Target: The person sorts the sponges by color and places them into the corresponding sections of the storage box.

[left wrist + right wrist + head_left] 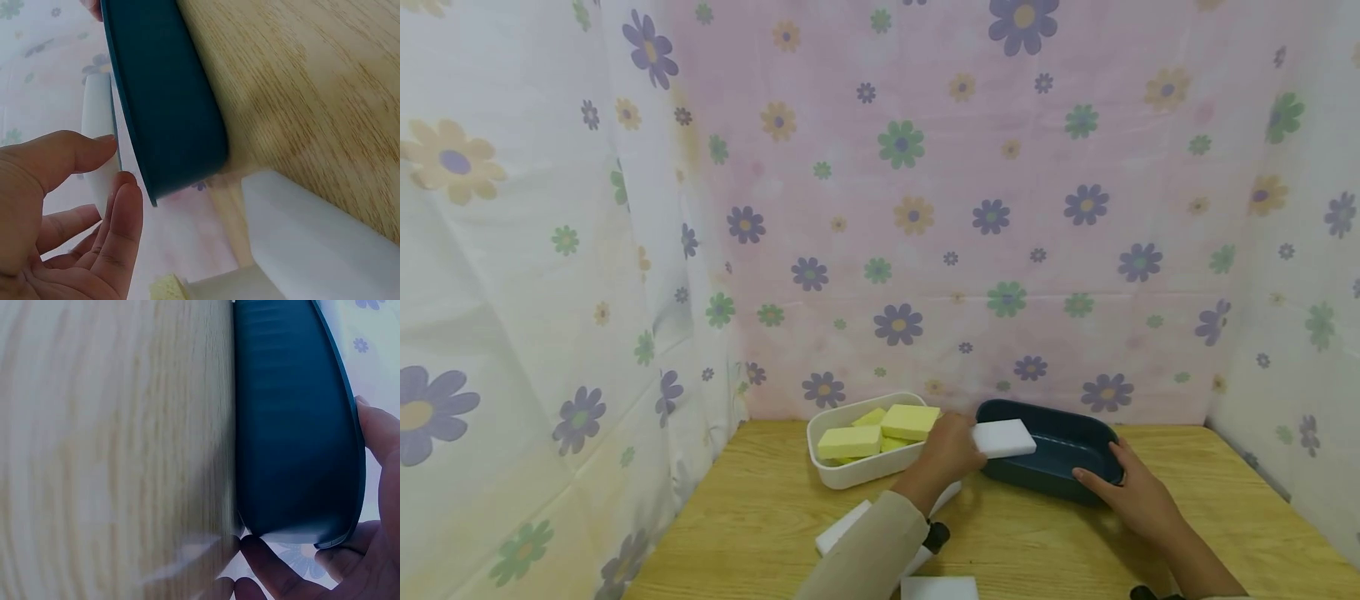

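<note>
Left hand (953, 448) is pinching a white block (1009, 439) at its edge, thumb and fingers set narrowly around it. That block is jutting out at the hand's 3 o'clock, hanging just over the 9 o'clock end of a dark blue tray (1033, 483), not yet resting inside. Right hand (1142, 497) is gripping the dark blue tray's 4 o'clock end. At the left hand's 9 o'clock, yellow blocks (912, 422) are already lying in a white tray (867, 476). Loose white blocks (940, 589) are lying on the bench (745, 517) at 8 and 6 o'clock, so the work is seemingly standing partway.
</note>
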Demonstrator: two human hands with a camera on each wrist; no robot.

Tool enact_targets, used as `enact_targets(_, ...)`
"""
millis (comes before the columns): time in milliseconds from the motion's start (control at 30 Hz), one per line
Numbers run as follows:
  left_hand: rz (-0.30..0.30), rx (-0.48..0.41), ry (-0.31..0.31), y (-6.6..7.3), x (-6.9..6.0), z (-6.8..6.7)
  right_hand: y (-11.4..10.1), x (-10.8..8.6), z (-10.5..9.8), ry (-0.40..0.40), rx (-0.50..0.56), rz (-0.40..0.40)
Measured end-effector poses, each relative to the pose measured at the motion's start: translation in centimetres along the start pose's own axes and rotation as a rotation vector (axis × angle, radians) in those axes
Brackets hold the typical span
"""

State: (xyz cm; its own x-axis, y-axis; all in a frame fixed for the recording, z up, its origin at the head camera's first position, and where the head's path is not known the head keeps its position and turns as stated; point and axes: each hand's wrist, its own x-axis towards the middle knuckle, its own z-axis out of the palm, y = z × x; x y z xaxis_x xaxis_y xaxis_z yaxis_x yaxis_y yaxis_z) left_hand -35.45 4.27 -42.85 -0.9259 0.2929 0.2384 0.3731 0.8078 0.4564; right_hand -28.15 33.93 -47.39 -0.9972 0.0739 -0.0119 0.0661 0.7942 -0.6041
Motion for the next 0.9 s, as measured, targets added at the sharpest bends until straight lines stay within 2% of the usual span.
enact_targets(267, 0.003, -0.024, -0.007, 0.1, -0.1, 0.4, -0.1, -0.2, 0.1, 0.006, 0.002, 0.001)
enact_targets(500, -0.05, -0.075, -0.033, 0.2, -0.5, 0.1, -0.1, -0.2, 0.2, 0.013, 0.005, -0.005)
enact_targets(733, -0.001, -0.036, -0.038, -0.2, -0.5, -0.2, 0.0, -0.3, 0.2, 0.012, 0.009, -0.016)
enact_targets(900, 0.027, -0.042, -0.024, -0.4, -0.4, -0.7, 0.0, -0.3, 0.2, 0.01, 0.014, -0.018)
